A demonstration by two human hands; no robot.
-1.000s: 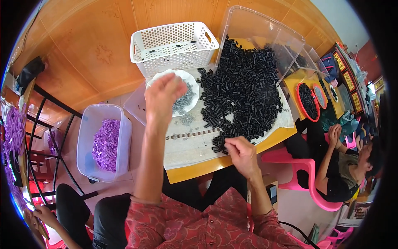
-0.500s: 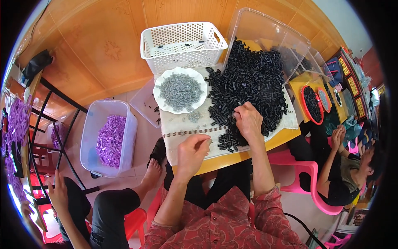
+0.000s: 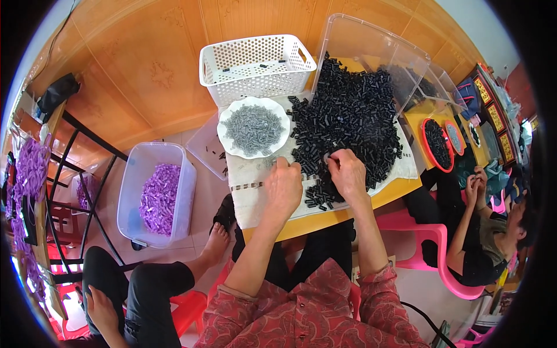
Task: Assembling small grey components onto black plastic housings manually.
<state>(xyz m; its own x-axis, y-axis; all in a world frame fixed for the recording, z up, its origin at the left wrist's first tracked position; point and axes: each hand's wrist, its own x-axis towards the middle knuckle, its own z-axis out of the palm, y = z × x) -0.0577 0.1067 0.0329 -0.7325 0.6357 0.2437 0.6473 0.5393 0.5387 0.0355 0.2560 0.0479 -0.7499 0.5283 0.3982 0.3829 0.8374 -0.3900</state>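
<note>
A big heap of short black plastic tubes [image 3: 348, 110] covers the right part of a white cloth [image 3: 246, 211] on the table. My right hand [image 3: 350, 178] is closed in a pinch at the heap's near edge, with a small piece at its fingertips too tiny to name. My left hand [image 3: 283, 190] is over the cloth, fingers bent and closed, beside a few loose clear pieces. Whatever it holds is hidden behind the knuckles. Just beyond it, a white scalloped plate [image 3: 223, 142] carries a mound of small clear grey plastic pieces [image 3: 253, 129].
Behind the plate stands a white perforated basket [image 3: 255, 87] with a few black tubes inside. A clear bin [image 3: 377, 37] lies tipped behind the heap. On the floor at left, a translucent tub [image 3: 129, 197] holds purple pieces. People sit at both sides; a pink chair [image 3: 444, 255] is at right.
My left hand has moved forward and right, closer to the loose clear pieces. My right hand stays pinched by the black heap. The person at left has lowered a hand to the lap.
</note>
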